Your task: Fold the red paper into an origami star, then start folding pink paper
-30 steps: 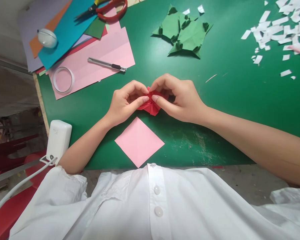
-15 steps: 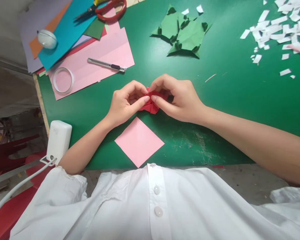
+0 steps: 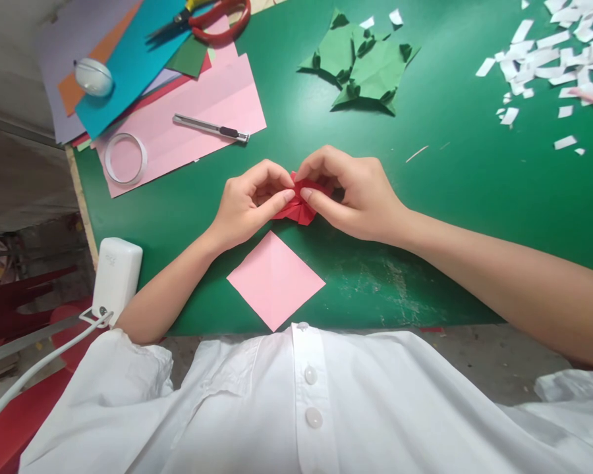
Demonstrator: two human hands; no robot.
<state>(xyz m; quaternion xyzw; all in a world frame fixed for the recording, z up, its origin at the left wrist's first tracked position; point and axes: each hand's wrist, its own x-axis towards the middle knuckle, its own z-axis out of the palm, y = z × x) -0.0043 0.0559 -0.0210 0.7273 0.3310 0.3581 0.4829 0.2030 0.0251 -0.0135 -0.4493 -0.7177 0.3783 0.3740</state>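
Note:
A small folded red paper piece [image 3: 300, 212] is pinched between both hands over the green table. My left hand [image 3: 250, 201] grips its left part between thumb and fingers. From the other side, my right hand [image 3: 358, 194] holds it with thumb and index finger close to the left thumb. The fingers cover much of the red paper, so its full shape is hidden. Just below the hands lies a pink paper square [image 3: 275, 282], turned corner-up, with a faint crease.
Green folded paper shapes [image 3: 370, 66] lie beyond my hands. At upper left are coloured sheets [image 3: 178, 105] with a utility knife [image 3: 210, 128], a tape roll [image 3: 125, 159], a mouse-like white object [image 3: 93, 77] and scissors [image 3: 205, 20]. White paper scraps [image 3: 548, 59] cover the far right. A white power bank [image 3: 117, 276] stands left.
My right thumb has shifted very slightly to the right, away from the left thumb. Both hands keep hold of the red paper; little else differs.

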